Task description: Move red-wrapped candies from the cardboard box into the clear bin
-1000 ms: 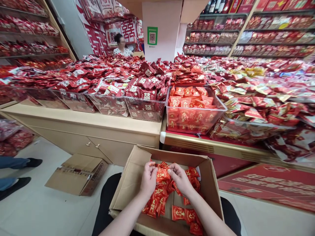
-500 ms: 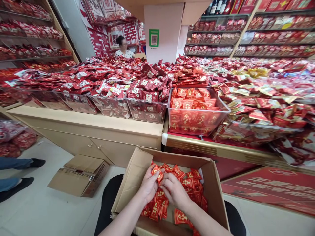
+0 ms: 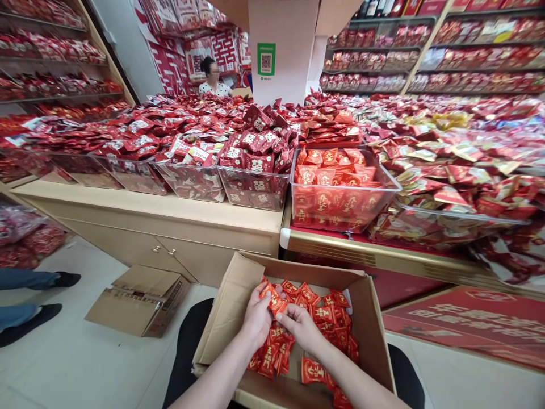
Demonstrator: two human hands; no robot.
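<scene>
My left hand [image 3: 258, 317] is closed around a small red candy packet [image 3: 275, 299] with gold characters. My right hand [image 3: 303, 328] pinches the lower right edge of the same packet between thumb and fingers. Both hands are inside an open cardboard box [image 3: 374, 341] standing between my knees. Below and beyond them, more red packets [image 3: 326, 315] of the same look lie loose on the bottom of the box. My wrists and hands cover part of this pile.
Ahead, a clear plastic bin [image 3: 340, 207] of matching red packets stands on a counter ledge. Other bins [image 3: 255, 190] of wrapped sweets line the display. A closed carton [image 3: 138, 301] rests on the floor at left, near a person's feet [image 3: 49, 312]. Another person [image 3: 213, 79] is behind the display.
My right fingers have come onto the packet's lower edge, and more of its front shows. The packet is turned flatter. My left hand keeps its hold.
</scene>
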